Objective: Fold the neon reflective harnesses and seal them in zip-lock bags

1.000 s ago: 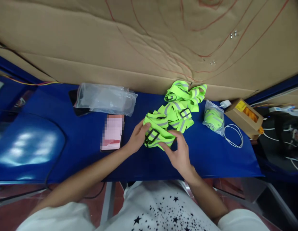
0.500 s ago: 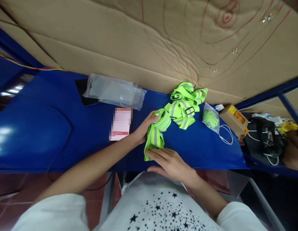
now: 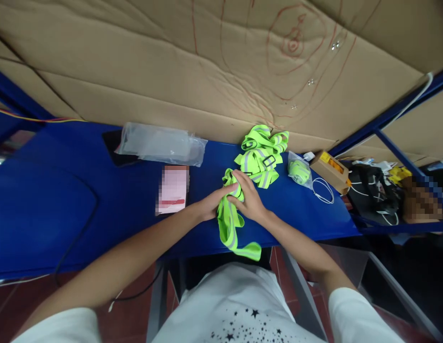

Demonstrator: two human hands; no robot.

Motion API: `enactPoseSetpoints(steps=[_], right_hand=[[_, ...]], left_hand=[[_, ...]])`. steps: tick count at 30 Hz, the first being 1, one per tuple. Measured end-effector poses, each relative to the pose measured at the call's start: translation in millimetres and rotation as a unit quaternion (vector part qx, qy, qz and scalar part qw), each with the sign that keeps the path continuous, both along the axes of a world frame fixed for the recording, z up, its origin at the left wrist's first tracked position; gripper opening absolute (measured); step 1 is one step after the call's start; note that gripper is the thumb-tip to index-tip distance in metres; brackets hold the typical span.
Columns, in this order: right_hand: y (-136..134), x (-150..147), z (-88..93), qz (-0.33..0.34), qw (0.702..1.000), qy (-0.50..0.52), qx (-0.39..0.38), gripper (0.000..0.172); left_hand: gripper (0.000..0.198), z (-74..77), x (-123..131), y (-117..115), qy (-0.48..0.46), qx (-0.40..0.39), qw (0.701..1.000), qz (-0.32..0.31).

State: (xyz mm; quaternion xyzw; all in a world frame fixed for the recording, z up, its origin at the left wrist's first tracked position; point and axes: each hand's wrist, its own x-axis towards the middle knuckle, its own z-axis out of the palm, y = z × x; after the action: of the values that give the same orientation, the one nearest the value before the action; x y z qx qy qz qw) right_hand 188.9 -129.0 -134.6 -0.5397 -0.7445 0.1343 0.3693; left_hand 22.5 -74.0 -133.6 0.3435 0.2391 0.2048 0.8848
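A neon-green reflective strap [image 3: 229,223] with a grey stripe is bunched between my two hands above the front of the blue table. My left hand [image 3: 211,202] is closed on its left side. My right hand [image 3: 250,197] wraps its right side, fingers pointing away from me. The strap's loose end hangs down and curls to the right over the table's front edge. Just beyond my hands lies a heap of similar green straps [image 3: 255,159] with black buckles. Part of the held bundle is hidden by my fingers.
Left of my hands lies a phone [image 3: 173,189] with a lit screen. Clear plastic bags [image 3: 157,143] rest partly on a dark flat object [image 3: 117,152]. At right are a bagged green strap [image 3: 300,171], a white cable [image 3: 323,190] and a cardboard box [image 3: 329,170]. Cardboard [image 3: 135,71] backs the table [image 3: 117,228].
My right hand has moved up from the strap's hanging end to the bundle beside my left hand. The loose end now dangles lower and to the right. The view has shifted slightly.
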Motion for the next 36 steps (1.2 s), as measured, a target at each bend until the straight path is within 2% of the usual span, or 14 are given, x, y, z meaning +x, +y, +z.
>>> enactPoseSetpoints(steps=[4, 6, 8, 11, 13, 15, 17, 19, 22, 25, 28, 30, 33, 36], right_hand=[[1.3, 15.7, -0.4, -0.081, 0.992, 0.101, -0.001, 0.055], [1.8, 28.0, 5.3, -0.126, 0.981, 0.145, -0.013, 0.053], [3.7, 38.8, 11.9, -0.142, 0.972, 0.181, -0.036, 0.053], [6.4, 48.1, 19.8, -0.116, 0.966, 0.220, -0.073, 0.049], [5.1, 48.3, 21.5, -0.086, 0.962, 0.241, -0.096, 0.043], [0.6, 44.2, 20.1, -0.057, 0.957, 0.260, -0.115, 0.036], [-5.2, 37.4, 17.7, -0.018, 0.944, 0.288, -0.160, 0.026], [-9.2, 30.9, 16.0, -0.008, 0.923, 0.324, -0.206, 0.025], [-6.8, 27.3, 14.1, -0.030, 0.878, 0.393, -0.273, 0.036], [2.8, 31.3, 10.6, -0.047, 0.838, 0.447, -0.308, 0.048], [8.6, 34.9, 7.2, -0.058, 0.833, 0.461, -0.301, 0.044], [6.7, 34.2, 5.5, -0.056, 0.840, 0.453, -0.292, 0.036], [-0.7, 30.4, 4.9, -0.028, 0.846, 0.442, -0.299, 0.030], [-5.4, 27.8, 5.4, 0.021, 0.807, 0.480, -0.344, 0.033]], left_hand=[[0.063, 5.7, -1.3, -4.2, 0.007, 0.020, 0.999, -0.033], [0.071, 9.5, -1.8, -4.3, 0.015, 0.033, 0.999, -0.041], [0.070, 12.2, -3.0, -2.4, 0.036, 0.058, 0.997, -0.044], [0.071, 13.8, -7.4, 4.1, 0.077, 0.149, 0.984, -0.062], [0.083, 13.1, -12.2, 8.8, 0.085, 0.207, 0.970, -0.097], [0.098, 10.9, -18.3, 11.5, 0.092, 0.191, 0.968, -0.134], [0.113, 8.3, -24.5, 11.6, 0.132, 0.205, 0.962, -0.125], [0.106, 6.9, -29.1, 10.3, 0.157, 0.210, 0.957, -0.127], [0.092, 8.4, -29.7, 12.3, 0.177, 0.227, 0.950, -0.122], [0.098, 13.1, -26.3, 22.6, 0.188, 0.257, 0.938, -0.135], [0.115, 17.7, -24.9, 34.0, 0.162, 0.232, 0.939, -0.193], [0.120, 17.9, -24.4, 36.5, 0.138, 0.201, 0.951, -0.188], [0.100, 14.9, -22.3, 31.5, 0.190, 0.205, 0.951, -0.134], [0.089, 13.4, -21.5, 23.7, 0.272, 0.261, 0.915, -0.145]])
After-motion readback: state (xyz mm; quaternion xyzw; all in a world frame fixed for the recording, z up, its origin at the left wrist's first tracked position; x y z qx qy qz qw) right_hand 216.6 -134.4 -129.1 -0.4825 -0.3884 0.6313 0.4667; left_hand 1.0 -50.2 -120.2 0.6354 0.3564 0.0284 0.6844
